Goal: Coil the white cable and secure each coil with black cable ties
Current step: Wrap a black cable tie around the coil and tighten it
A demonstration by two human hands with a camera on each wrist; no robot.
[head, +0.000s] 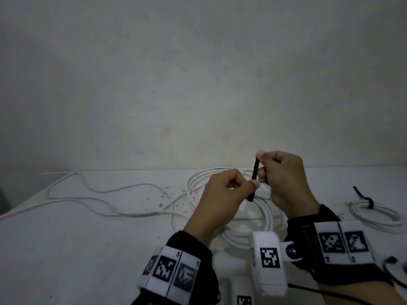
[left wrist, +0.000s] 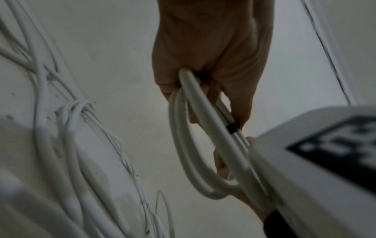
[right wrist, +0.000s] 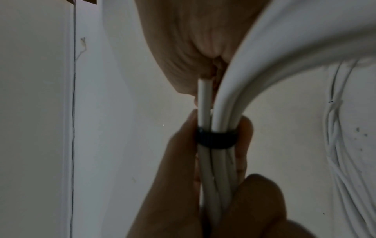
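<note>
Both hands are raised over the white table (head: pixel 66 238). Between them stands a black cable tie (head: pixel 254 179); my right hand (head: pixel 262 165) pinches its upper end and my left hand (head: pixel 247 184) pinches its lower part. In the wrist views the tie (right wrist: pixel 215 138) wraps a bundle of white cable strands (right wrist: pixel 221 169), part of a small coil (left wrist: pixel 189 153) that both hands hold. My left hand (left wrist: pixel 209 56) has its fingers curled round the coil's top. Loose white cable (head: pixel 105 191) trails left across the table, with larger loops (head: pixel 191 190) lying under the hands.
A finished white coil (head: pixel 378 219) bound with a black tie (head: pixel 367 202) lies at the right. Small specks of debris (head: pixel 161 195) dot the table's middle. A thin black wire (head: pixel 391 260) lies at the near right. A plain wall rises behind the table.
</note>
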